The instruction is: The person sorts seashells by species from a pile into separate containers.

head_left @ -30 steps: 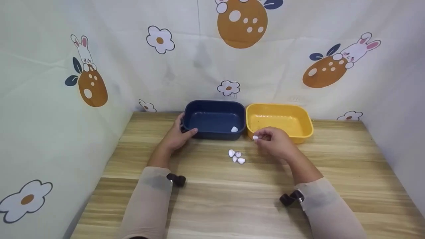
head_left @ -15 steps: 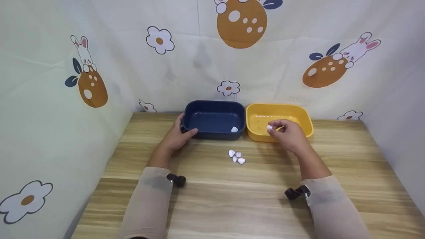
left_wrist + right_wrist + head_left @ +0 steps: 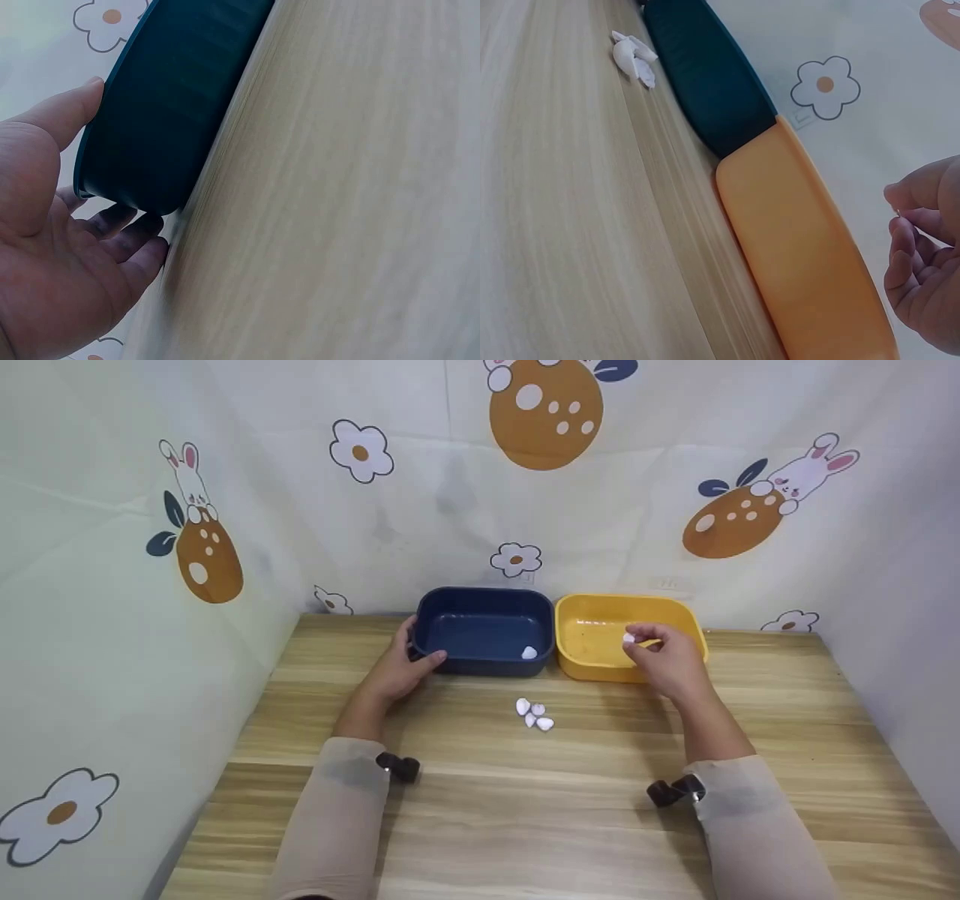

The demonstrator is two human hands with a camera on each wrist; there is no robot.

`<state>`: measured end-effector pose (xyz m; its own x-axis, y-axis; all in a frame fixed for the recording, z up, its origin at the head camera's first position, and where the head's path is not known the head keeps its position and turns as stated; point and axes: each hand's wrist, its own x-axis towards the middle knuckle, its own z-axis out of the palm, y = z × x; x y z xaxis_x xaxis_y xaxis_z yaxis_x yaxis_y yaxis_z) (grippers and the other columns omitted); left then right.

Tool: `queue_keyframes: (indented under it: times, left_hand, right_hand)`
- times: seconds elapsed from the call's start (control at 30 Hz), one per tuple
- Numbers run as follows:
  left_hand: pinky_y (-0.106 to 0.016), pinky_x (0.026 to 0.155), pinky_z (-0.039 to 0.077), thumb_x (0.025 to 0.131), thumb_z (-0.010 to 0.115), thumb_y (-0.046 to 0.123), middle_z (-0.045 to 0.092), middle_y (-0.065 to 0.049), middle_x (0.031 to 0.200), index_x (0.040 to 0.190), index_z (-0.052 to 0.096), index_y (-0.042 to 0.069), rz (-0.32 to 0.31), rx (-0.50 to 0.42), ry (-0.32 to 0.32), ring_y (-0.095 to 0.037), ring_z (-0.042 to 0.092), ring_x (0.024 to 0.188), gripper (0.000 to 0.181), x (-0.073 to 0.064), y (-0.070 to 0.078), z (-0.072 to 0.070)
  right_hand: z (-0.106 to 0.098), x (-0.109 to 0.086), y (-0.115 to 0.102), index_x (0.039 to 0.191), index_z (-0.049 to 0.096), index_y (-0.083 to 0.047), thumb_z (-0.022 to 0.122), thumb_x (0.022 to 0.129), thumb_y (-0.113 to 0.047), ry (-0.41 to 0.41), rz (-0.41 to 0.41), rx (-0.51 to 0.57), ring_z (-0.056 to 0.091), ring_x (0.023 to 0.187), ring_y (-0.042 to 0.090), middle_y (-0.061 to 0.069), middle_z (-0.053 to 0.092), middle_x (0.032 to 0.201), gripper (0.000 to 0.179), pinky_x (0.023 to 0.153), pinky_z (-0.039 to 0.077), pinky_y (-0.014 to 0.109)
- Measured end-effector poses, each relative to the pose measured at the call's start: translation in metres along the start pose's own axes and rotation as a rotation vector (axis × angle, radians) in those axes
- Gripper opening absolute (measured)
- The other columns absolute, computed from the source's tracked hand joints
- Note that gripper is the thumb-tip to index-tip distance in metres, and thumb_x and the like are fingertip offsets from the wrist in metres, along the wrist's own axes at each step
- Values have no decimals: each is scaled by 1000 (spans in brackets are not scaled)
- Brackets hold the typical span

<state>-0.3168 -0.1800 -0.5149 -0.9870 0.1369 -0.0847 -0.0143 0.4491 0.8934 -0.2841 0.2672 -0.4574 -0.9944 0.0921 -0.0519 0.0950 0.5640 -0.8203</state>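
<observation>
My left hand [image 3: 401, 664] grips the left front corner of a dark blue plastic bin [image 3: 480, 666]. Its thumb lies on the rim while the fingers bend round the side, as the left wrist view also shows. One white seashell [image 3: 529, 652] lies inside that bin. Over the yellow bin [image 3: 592, 669], my right hand [image 3: 670, 660] pinches another small white shell [image 3: 628, 638] between thumb and fingertips. In the right wrist view only a thin edge of it shows. A small group of white shells [image 3: 545, 724] lies on the table in front of the bins.
Both bins stand side by side on the wood-grain table [image 3: 480, 825], close to the patterned back cloth [image 3: 450, 510]. Cloth also walls in the left and right sides. Each sleeve carries a black wrist-camera mount [image 3: 675, 790].
My right hand has moved right and away from me, carrying the pinched shell from the yellow bin's front left corner to over its inside. The left hand and the other shells stay put.
</observation>
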Motion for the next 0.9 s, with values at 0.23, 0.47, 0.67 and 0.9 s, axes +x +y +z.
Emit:
queue_keyframes:
  times: [0.23,0.47,0.67,0.9]
  left_hand:
    - [-55,136,17,98,75,50,21,-20,178,173,9,20,-3,29,6,-38,21,166,104,0,0,-1]
    - [-55,136,17,98,75,49,21,-19,178,173,11,20,-5,25,7,-38,21,166,102,1,0,-1]
    - [-54,137,16,97,76,49,22,-19,178,172,12,18,6,19,7,-37,20,167,103,0,2,-1]
    - [-54,137,16,98,76,48,23,-20,178,173,11,19,-6,18,13,-38,20,166,103,-1,2,0]
  right_hand:
    - [3,0,2,137,70,-10,72,103,-30,16,-35,-2,56,101,22,11,64,130,40,73,54,18]
    - [9,0,3,134,72,-8,71,102,-28,15,-72,-13,56,96,22,10,65,124,37,71,53,18]
    - [16,-2,0,131,73,-6,72,102,-25,-2,-113,-15,56,92,22,10,66,118,36,69,52,21]
    - [24,-9,-8,131,73,-11,72,102,-28,-49,-93,1,57,93,23,9,65,119,34,69,53,23]
